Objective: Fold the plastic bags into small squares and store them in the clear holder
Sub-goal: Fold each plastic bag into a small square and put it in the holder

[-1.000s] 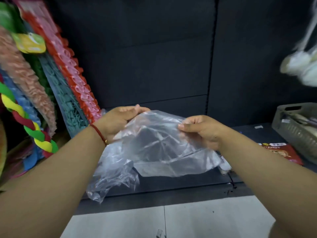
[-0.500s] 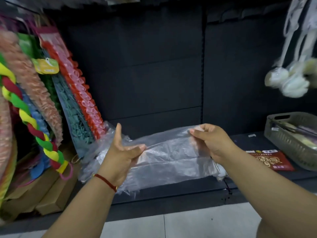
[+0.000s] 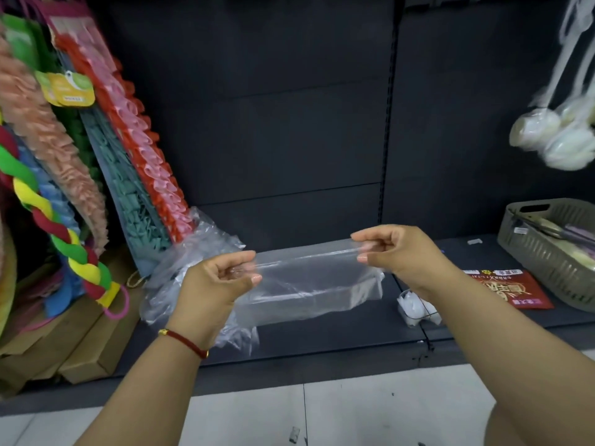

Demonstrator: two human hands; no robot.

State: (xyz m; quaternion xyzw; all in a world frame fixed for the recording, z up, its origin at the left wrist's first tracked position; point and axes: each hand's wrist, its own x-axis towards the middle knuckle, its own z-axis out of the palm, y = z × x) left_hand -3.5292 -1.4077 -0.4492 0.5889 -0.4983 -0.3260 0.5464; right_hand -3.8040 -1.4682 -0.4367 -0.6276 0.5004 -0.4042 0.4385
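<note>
The top edge of the clear plastic bag (image 3: pixel 309 278) is pinched at both ends: by the fingers (image 3: pixel 249 278) of the left hand (image 3: pixel 212 284) and by the fingers (image 3: pixel 363 257) of the right hand (image 3: pixel 399 255), each curled tight on the film. Between the two pinches the bag is drawn into a long, flat strip, held in the air just above the dark shelf (image 3: pixel 322 336).

Outward from the left fingers, a loose crumpled tail of film (image 3: pixel 193 252) bunches behind and below the hand. It appears to be unfolded material, and it is judged the main risk: if the next fold is made over it, the strip is likely to turn lumpy and not reduce to a neat square.

The film is thin and slick, so an uneven pull could slide it out of one pinch and let the strip spring open. Trapped air may also puff the layers apart.

Beyond the right fingers lie a red packet (image 3: pixel 508 291) and a grey basket (image 3: pixel 547 252). No clear holder can be made out.
</note>
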